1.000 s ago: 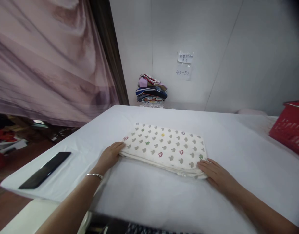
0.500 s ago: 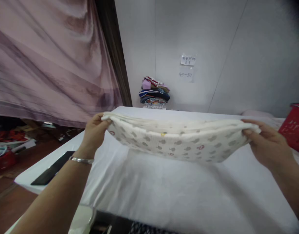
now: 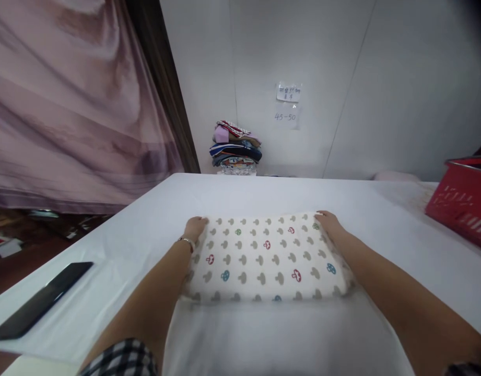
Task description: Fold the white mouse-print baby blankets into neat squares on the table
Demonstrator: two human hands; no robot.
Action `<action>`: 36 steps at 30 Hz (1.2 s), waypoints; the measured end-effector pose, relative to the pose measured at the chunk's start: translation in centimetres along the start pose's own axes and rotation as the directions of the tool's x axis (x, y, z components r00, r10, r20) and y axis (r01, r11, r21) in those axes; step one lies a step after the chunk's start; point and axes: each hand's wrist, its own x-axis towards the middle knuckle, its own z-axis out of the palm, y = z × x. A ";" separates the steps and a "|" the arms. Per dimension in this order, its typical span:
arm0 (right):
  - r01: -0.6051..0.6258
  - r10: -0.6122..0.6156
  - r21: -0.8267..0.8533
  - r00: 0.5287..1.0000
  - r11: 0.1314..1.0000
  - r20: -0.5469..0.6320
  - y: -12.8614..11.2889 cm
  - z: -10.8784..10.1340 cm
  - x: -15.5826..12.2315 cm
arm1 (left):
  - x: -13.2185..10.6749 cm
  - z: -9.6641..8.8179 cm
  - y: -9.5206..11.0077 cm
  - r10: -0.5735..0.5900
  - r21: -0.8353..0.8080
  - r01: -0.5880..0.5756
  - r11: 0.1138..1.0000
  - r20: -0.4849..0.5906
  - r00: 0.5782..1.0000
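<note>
A folded white cloth (image 3: 259, 256) printed with grey, red, green and blue mushrooms is stretched between my hands over the white table. My left hand (image 3: 196, 228) grips its far left corner, and a bracelet circles that wrist. At the far right corner, my right hand (image 3: 329, 223) has its fingers closed on the same cloth. The near edge of the cloth is slightly blurred. Beneath it, part of the white table cover (image 3: 279, 339) shows.
A dark flat object (image 3: 40, 300) lies at the table's left. Against the wall stands a stack of folded fabrics (image 3: 236, 149), with paper signs (image 3: 288, 94) above. A red basket (image 3: 463, 201) sits at the right, and a pink curtain (image 3: 68, 104) hangs on the left.
The cloth, seen sagging edge-on before, now lies low and flatter with its printed face showing. Both hands have moved farther out and closer together. The view has shifted slightly.
</note>
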 end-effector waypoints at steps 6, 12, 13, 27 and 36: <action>0.117 -0.125 -0.227 0.992 0.967 -0.019 1.2 0.7 1.3 | 0.9 1.1 -1.1 -0.014 0.152 0.013 0.988 0.008 1.000; 0.152 -0.149 -0.413 0.988 0.898 0.039 1.1 0.7 0.6 | 0.6 0.8 -0.7 -0.014 0.283 -0.003 0.959 0.057 0.998; 0.170 -0.166 -0.441 0.985 0.881 0.047 0.9 0.7 0.4 | 0.4 0.7 -0.5 -0.011 0.294 -0.008 0.956 0.060 0.998; 0.681 -0.463 -0.569 0.732 0.461 0.500 -2.7 4.2 0.3 | -1.2 5.3 3.8 0.543 0.273 -0.616 0.739 0.300 0.785; 0.611 -0.436 -0.608 0.790 0.507 0.430 -1.8 4.8 0.8 | -1.2 5.7 3.8 0.446 0.268 -0.494 0.827 0.222 0.867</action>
